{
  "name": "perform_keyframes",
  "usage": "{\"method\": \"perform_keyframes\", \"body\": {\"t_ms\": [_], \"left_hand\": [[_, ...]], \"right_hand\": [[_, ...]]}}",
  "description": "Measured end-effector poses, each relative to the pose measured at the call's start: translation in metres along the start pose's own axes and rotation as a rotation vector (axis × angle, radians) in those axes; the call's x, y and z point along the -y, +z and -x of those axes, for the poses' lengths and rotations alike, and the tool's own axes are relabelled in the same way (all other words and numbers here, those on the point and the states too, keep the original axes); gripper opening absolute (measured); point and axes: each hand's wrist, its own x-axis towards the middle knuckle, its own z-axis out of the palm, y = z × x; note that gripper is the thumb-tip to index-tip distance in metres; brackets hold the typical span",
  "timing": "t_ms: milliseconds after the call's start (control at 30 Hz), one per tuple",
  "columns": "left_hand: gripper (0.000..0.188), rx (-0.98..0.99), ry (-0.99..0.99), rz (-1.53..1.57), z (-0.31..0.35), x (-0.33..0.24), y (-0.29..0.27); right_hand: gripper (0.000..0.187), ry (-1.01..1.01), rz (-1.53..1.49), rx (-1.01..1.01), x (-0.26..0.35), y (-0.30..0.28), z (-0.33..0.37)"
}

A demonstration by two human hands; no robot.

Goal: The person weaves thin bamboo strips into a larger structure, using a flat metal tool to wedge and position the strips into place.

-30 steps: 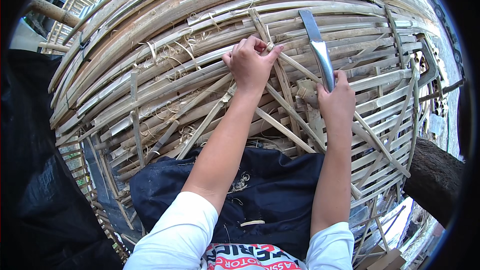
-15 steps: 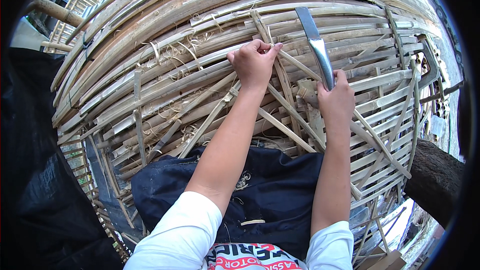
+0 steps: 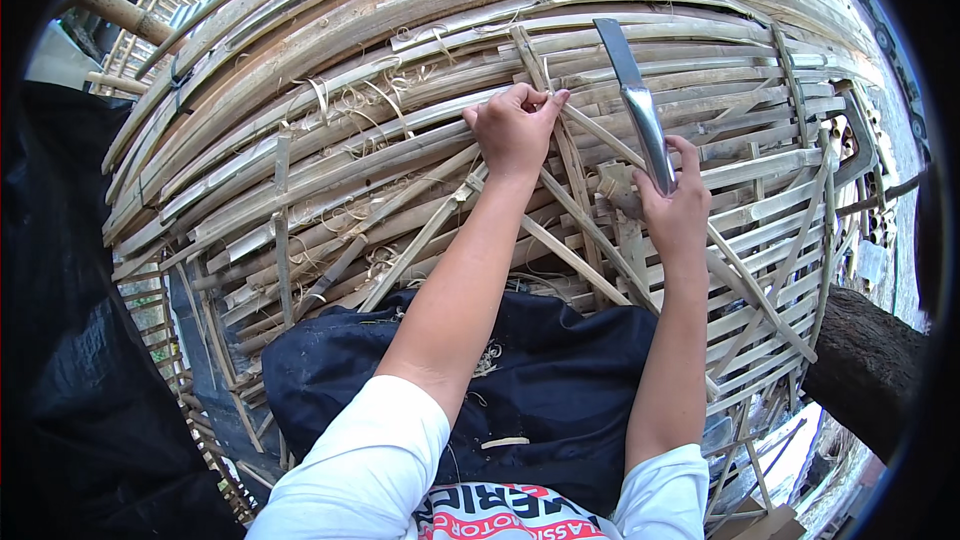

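My left hand (image 3: 514, 132) pinches the upper end of a thin bamboo strip (image 3: 600, 132) between thumb and fingers. The strip slants down to the right, passing behind the handle of a knife and my right hand. That knife (image 3: 622, 60) has a broad, dark grey blade pointing up and away and a shiny metal handle. My right hand (image 3: 680, 205) is wrapped round the handle's lower end, the index finger raised along its side. Blade and strip look apart at the tip; whether they touch near the handle is hidden.
Split bamboo slats (image 3: 420, 15) lie in a wide layer ahead, with curled shavings (image 3: 375, 105) on them. Dark cloth (image 3: 560, 370) covers my lap. A thick log (image 3: 865, 355) stands at right, a black sheet (image 3: 75, 320) hangs at left, and a bamboo pole (image 3: 125, 12) sits at upper left.
My right index finger has lifted from the knife handle, and the knife has shifted slightly. My left hand keeps its pinch on the strip. The whole view has moved a little.
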Motion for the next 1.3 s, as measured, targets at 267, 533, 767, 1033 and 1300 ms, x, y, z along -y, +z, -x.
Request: {"method": "perform_keyframes", "body": {"t_ms": [267, 533, 767, 1033, 1300], "left_hand": [[0.031, 0.005, -0.014, -0.013, 0.0, 0.002, 0.002], [0.025, -0.046, 0.031, -0.017, -0.001, 0.004, 0.006], [0.026, -0.041, 0.015, -0.024, 0.0, 0.003, 0.001], [0.026, -0.07, 0.025, -0.017, 0.0, 0.004, 0.003], [0.028, -0.067, -0.004, -0.032, -0.001, 0.005, 0.006]], "right_hand": [[0.058, -0.345, -0.046, 0.049, 0.008, -0.002, 0.066], [0.055, -0.341, -0.016, 0.066, 0.005, 0.005, 0.065], [0.053, -0.317, -0.011, 0.059, 0.001, 0.008, 0.064], [0.055, -0.393, 0.015, 0.06, 0.001, 0.006, 0.065], [0.048, -0.294, 0.026, 0.137, 0.009, 0.005, 0.068]]}}
